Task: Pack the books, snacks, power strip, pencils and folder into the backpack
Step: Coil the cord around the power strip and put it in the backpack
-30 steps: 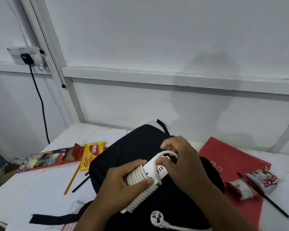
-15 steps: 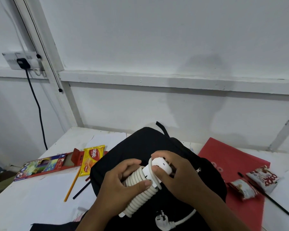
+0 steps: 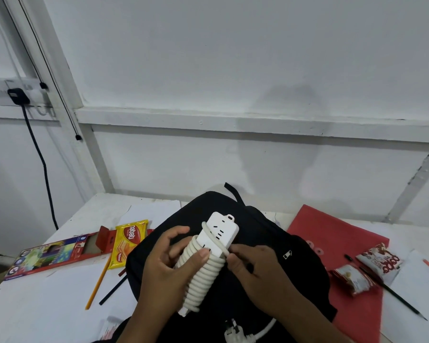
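White tabletop (image 3: 47, 305), black backpack (image 3: 295, 273) lying flat: left hand (image 3: 170, 266) grips cord-wrapped power strip (image 3: 209, 253) above it, right hand (image 3: 251, 267) pinches the cord (image 3: 223, 250).

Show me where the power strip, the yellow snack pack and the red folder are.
power strip (image 3: 221, 231), head view, on its white socket face.
yellow snack pack (image 3: 129, 241), head view, on the printed front.
red folder (image 3: 332, 233), head view, on its bare upper part.

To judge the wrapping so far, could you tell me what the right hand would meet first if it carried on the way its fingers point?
The right hand points leftward, pinching the white cord, so it would meet the coil-wrapped power strip at once, then likely the left hand behind it.
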`<state>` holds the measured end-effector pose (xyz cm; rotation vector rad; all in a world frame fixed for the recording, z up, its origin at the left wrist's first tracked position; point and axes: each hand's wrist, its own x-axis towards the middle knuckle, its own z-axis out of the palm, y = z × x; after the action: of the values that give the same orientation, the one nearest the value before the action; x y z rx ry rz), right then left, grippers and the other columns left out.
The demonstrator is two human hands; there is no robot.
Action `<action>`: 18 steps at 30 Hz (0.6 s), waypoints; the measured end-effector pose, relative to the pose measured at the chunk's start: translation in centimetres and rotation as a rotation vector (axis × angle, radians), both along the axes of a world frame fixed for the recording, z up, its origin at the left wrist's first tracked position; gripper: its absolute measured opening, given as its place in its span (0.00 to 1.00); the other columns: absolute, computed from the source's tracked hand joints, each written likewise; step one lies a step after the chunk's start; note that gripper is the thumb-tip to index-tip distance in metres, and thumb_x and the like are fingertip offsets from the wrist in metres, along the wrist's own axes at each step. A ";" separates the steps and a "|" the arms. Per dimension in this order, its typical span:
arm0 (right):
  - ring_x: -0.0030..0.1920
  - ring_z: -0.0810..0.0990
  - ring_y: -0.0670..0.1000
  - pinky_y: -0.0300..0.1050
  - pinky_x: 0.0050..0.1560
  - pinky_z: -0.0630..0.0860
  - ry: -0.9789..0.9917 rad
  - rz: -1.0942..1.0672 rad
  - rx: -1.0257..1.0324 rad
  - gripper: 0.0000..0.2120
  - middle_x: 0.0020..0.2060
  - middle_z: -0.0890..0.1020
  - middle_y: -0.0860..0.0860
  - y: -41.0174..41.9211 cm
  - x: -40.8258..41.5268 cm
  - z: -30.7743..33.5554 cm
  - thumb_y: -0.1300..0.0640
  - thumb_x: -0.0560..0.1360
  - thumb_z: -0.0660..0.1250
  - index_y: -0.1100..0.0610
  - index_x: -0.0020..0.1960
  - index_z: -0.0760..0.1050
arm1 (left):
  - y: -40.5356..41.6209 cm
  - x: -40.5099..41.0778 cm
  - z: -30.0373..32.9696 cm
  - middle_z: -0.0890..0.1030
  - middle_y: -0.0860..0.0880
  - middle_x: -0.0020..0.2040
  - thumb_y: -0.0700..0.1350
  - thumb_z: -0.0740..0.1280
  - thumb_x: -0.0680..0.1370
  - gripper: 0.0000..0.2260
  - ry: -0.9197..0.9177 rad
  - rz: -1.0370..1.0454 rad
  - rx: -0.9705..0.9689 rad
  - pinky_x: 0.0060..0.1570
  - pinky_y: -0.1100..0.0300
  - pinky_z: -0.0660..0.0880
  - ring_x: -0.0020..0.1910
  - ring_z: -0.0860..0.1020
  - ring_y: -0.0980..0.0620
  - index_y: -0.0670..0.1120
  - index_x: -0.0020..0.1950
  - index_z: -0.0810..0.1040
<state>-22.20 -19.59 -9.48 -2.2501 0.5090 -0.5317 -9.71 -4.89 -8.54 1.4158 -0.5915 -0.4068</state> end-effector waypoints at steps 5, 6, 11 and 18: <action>0.34 0.80 0.39 0.30 0.38 0.72 -0.147 0.058 0.314 0.06 0.34 0.83 0.43 0.3 0.3 0.7 0.55 0.79 0.68 0.48 0.46 0.83 | 0.3 0.4 -0.2 0.85 0.52 0.55 0.53 0.79 0.68 0.27 -0.035 -0.057 0.051 0.52 0.55 0.80 0.55 0.84 0.51 0.59 0.66 0.76; 0.35 0.80 0.40 0.31 0.38 0.72 -0.156 0.060 0.362 0.05 0.34 0.84 0.45 0.1 0.2 0.8 0.57 0.78 0.69 0.51 0.46 0.84 | 0.4 0.5 -0.1 0.85 0.55 0.57 0.52 0.78 0.72 0.27 -0.054 -0.094 0.078 0.54 0.57 0.79 0.56 0.83 0.54 0.61 0.69 0.73; 0.36 0.82 0.43 0.34 0.39 0.75 -0.144 0.059 0.439 0.04 0.34 0.85 0.49 -0.4 0.1 0.7 0.61 0.75 0.73 0.54 0.44 0.85 | 0.6 0.5 0.5 0.80 0.70 0.57 0.48 0.69 0.74 0.23 -0.117 -0.196 0.168 0.52 0.74 0.73 0.60 0.78 0.67 0.61 0.67 0.72; 0.38 0.83 0.48 0.41 0.41 0.79 -0.095 0.047 0.384 0.03 0.36 0.86 0.51 -0.7 0.0 0.2 0.59 0.73 0.75 0.52 0.43 0.85 | 1.0 0.7 0.6 0.82 0.58 0.60 0.51 0.68 0.77 0.21 -0.192 -0.249 0.236 0.54 0.63 0.78 0.59 0.80 0.56 0.61 0.69 0.73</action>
<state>-22.18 -20.31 -9.32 -1.8579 0.4647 -0.4695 -9.02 -3.94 -7.96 1.6237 -0.9045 -0.5562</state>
